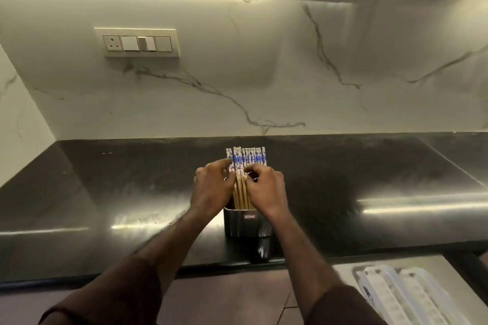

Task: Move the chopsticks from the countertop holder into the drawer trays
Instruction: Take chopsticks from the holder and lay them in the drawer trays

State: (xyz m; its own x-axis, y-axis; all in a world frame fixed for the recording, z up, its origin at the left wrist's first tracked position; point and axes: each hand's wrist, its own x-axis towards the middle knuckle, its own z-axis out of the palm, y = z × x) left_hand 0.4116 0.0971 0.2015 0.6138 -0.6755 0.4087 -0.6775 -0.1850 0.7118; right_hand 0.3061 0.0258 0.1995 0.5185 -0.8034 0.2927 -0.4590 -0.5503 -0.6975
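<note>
The chopsticks stand upright in a dark, glossy holder near the front edge of the black polished desk, bunched so their tops fan into a neat row — pale wooden shafts below, white ends printed with a blue pattern above. Both hands work at the bundle from either side, which looks like a way of sorting out a few sticks before lifting them rather than grabbing the lot. The left hand has its fingers curled against the left flank of the bundle, fingertips on the patterned ends, seemingly steadying or parting them. The right hand curls in from the right, thumb and forefinger pinching at sticks near the middle of the row; how many it holds cannot be told. The holder is squarish with rounded corners, a small label on its front face, and its smooth wall mirrors in the shiny stone beneath. Lower right, below the desk's edge, an open drawer shows translucent white plastic trays — long, shallow, round-cornered — lying side by side, placed close so the carry is short. No stick has visibly left the holder, so the task seems at its start. Smooth, thin sticks may slip or splay when pulled free.
</note>
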